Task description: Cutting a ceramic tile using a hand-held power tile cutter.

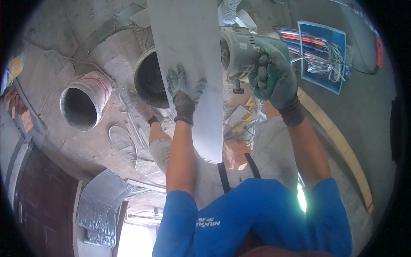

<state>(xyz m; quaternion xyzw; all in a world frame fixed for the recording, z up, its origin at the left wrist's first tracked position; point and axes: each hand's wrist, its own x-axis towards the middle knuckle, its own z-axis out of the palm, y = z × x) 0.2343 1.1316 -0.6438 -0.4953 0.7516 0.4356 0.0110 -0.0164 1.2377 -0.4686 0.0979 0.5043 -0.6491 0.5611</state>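
A long, pale grey slab (192,51) reaches from the top edge down toward my legs. My left hand (184,88), in a grey work glove, lies flat on it with the fingers spread. At the slab's right side is a dusty, greenish-grey power tool (239,53) with a round motor housing and a small dark knob. My right hand (274,79), gloved too, is closed around the tool's handle. Any blade is hidden from view.
Left of the slab stand a large dark round bucket (150,79) and a pinkish bucket (81,103). A blue box (323,55) of coloured pipes and cables sits at the right. Bricks (235,153) lie between my legs, and a cord (124,145) loops across the floor.
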